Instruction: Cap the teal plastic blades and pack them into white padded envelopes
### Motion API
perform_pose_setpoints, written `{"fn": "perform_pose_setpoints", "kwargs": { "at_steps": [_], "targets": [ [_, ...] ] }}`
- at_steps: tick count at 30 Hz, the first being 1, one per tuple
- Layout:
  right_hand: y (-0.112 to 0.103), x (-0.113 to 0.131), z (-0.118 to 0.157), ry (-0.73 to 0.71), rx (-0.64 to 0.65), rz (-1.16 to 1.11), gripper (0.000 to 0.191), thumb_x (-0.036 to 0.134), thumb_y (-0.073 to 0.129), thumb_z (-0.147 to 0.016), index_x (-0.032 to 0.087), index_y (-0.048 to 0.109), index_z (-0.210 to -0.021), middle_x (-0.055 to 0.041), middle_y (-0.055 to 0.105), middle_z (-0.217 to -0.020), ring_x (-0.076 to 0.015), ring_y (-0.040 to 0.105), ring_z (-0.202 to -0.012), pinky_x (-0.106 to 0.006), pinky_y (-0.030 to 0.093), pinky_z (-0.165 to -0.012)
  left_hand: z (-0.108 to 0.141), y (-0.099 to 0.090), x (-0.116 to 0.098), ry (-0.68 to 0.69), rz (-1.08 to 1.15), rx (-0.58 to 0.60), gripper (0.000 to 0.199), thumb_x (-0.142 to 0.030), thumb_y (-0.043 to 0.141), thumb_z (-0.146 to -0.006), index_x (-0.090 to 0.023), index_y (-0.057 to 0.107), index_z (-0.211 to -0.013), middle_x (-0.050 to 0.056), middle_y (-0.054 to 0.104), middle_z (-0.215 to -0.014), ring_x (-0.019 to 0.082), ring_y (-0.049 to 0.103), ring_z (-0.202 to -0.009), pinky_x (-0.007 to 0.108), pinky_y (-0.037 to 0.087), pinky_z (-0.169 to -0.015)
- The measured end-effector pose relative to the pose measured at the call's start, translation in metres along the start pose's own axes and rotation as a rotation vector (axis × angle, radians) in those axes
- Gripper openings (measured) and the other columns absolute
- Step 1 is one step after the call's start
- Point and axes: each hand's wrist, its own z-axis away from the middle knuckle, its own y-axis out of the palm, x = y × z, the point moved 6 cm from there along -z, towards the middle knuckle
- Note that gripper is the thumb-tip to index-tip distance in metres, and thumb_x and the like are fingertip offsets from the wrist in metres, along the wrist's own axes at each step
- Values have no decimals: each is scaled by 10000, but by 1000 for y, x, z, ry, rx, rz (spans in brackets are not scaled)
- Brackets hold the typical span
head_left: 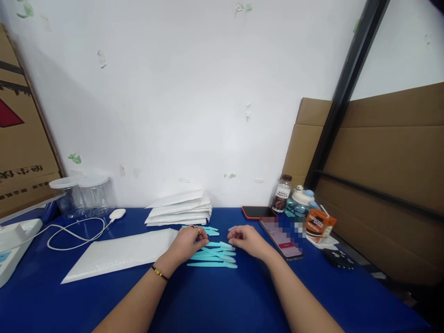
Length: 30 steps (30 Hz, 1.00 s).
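Note:
Several turquoise eyebrow razors lie roughly side by side on the blue table, between and below my hands. Two more razor ends show just beyond my left fingers. My left hand is over the left ends of the razors, thumb and fingers pinched together; whether a razor is between them is hidden. At the right ends, my right hand has its fingers curled in a pinch. A small pale bluish tip shows by its index finger, too small to make out. A white padded envelope lies left of my left hand.
A stack of white envelopes stands by the wall. Rightward are a phone, an orange-edged phone, a brown bottle, a teal bottle and an orange drink carton. Clear jars and a white cable sit left.

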Motion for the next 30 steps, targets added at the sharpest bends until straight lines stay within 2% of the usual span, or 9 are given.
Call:
{"fn": "perform_pose_setpoints", "kwargs": {
  "at_steps": [3,5,8,11,15,20,22,25,30],
  "targets": [
    [-32,-14,2,44,-238,114,167,216,501,-767,177,652,-830,-30,644,-795,-155,564,-713,-243,411,-647,0,-8,15,-45,-93,-97,221,-343,472,-805,-249,606,-953,18,616,-1004,194,510,-977,301,352,-820],
    [-45,-24,3,66,-303,216,178,163,479,-762,180,650,-807,-43,637,-855,-168,570,-780,-259,412,-705,0,-9,24,-67,-155,-110,248,-313,463,-810,-253,593,-1014,29,586,-1085,214,470,-1054,322,345,-850],
    [-46,-38,4,138,-246,308,170,124,514,-725,180,653,-805,-52,631,-870,-178,573,-811,-263,410,-719,1,-8,29,-75,-198,-93,243,-305,469,-807,-253,591,-1011,34,580,-1082,219,460,-1066,323,348,-851],
    [-39,-47,5,208,-177,345,112,168,605,-676,170,653,-777,-58,643,-838,-183,577,-774,-255,405,-668,1,-8,29,-91,-209,-82,182,-303,495,-788,-243,605,-920,28,607,-975,208,495,-1002,301,355,-808],
    [-31,-47,5,221,-113,369,44,188,601,-677,169,640,-669,-45,644,-686,-153,561,-622,-232,364,-555,1,-8,28,-90,-179,-15,111,-281,522,-761,-231,611,-804,5,626,-825,170,552,-827,251,363,-692],
    [-31,-44,6,223,-127,483,69,103,579,-620,161,610,-597,-42,618,-632,-145,531,-589,-235,334,-547,-1,-10,25,-25,-219,25,157,-258,467,-792,-208,616,-786,21,637,-796,157,572,-751,238,365,-660],
    [-30,-39,5,172,-148,431,64,112,565,-643,164,601,-636,-29,609,-658,-138,521,-600,-228,334,-550,-1,-11,22,2,-278,4,217,-254,408,-828,-191,612,-792,44,637,-805,169,578,-769,251,373,-687],
    [-24,-23,4,29,-168,222,104,203,489,-766,174,589,-765,-3,593,-689,-123,504,-608,-215,353,-561,0,-11,19,11,-318,-15,259,-250,361,-855,-178,600,-788,60,631,-807,178,579,-778,266,382,-713],
    [-6,-4,1,-64,-116,-17,190,304,465,-826,172,598,-860,-14,610,-769,-125,525,-673,-213,391,-605,1,-16,10,57,-197,-72,246,-249,352,-868,-188,583,-807,42,617,-825,163,558,-799,255,387,-735]
  ]
}}
